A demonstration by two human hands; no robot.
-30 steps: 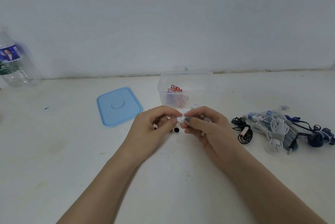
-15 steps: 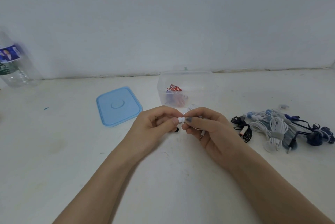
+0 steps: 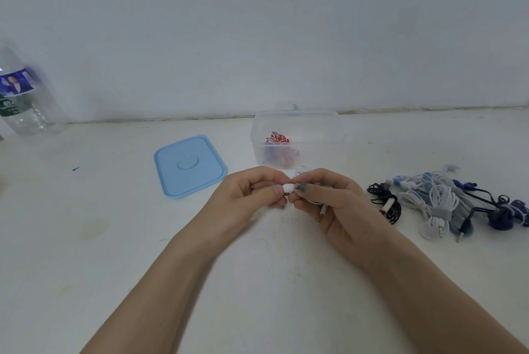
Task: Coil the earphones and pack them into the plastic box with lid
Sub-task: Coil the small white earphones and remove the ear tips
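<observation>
I hold a white earphone (image 3: 289, 188) pinched between the fingers of my left hand (image 3: 252, 196) and my right hand (image 3: 329, 199), thumbs meeting over it. Its plug (image 3: 323, 212) hangs below my right fingers, with the rest of the cord bunched inside that hand. Just beyond my fingers stands the clear plastic box (image 3: 294, 139), open, with a red coiled earphone (image 3: 277, 139) inside. The blue lid (image 3: 189, 166) lies flat on the desk (image 3: 86, 239) beyond my left fingers. To the right of my right fingers sits a pile of earphones (image 3: 446, 202). A bottle (image 3: 25, 96) stands far left.
</observation>
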